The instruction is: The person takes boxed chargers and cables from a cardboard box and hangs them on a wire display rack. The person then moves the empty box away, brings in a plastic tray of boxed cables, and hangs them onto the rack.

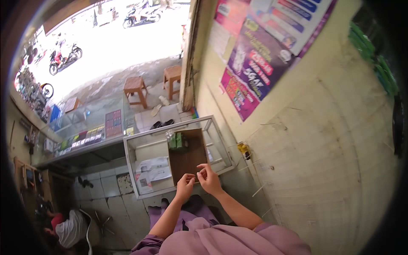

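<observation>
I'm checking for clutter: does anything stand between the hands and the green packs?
Nothing visible does. From the left hand and right hand, at the near end of the cardboard, only its bare surface shows up to the green packs. The clear plastic sits left of the packs, outside that path.

Glass display case [146, 149], brown cardboard box [189, 159] on top, papers [154, 169] beside
</observation>
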### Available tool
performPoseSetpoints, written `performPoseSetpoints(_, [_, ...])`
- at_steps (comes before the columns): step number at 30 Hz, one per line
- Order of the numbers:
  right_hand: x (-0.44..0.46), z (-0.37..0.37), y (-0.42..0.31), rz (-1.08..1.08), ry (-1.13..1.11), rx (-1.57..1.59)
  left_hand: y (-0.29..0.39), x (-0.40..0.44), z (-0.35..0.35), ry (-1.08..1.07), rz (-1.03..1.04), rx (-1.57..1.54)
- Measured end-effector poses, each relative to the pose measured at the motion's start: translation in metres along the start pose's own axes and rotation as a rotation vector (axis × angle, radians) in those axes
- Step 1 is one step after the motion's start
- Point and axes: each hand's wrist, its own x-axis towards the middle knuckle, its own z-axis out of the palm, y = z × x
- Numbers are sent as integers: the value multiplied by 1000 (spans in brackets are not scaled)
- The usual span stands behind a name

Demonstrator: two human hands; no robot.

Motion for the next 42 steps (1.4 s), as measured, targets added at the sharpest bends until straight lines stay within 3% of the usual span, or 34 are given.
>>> performPoseSetpoints(3, [36, 39, 58, -52, -212, -139, -40, 31, -8, 223, 22, -17])
performPoseSetpoints(7, [96, 79, 142, -196, -303, -312, -81, 99, -8, 425, 17, 75])
performPoseSetpoints(12, [169, 114, 194, -266, -295, -568, -122, 170, 0, 470, 5, -1])
performPoseSetpoints(20, [249, 126, 241, -606, -345, -1200, -132, 235, 29, 542, -1, -87])
performPoseSetpoints(27, [228, 97, 260, -622, -274, -1082, -136, 258, 55, 576, 30, -32])
performPoseSetpoints(29, [222, 87, 261, -565, -257, -1045, -121, 265, 63, 674, -55, 177])
performPoseSetpoints(32, [214, 75, 271, -500, -193, -950, -131, 276, 71, 742, 57, 223])
performPoseSetpoints(38, [202, 43, 248, -430, -177, -848, -144, 240, 61, 531, 159, 277])
performPoseSetpoints(40, [194, 32, 235, -302, -216, -747, -138, 217, 55, 508, 229, 333])
performPoseSetpoints(42, [181, 20, 214, -281, -202, -689, -115, 189, 46, 428, 196, 76])
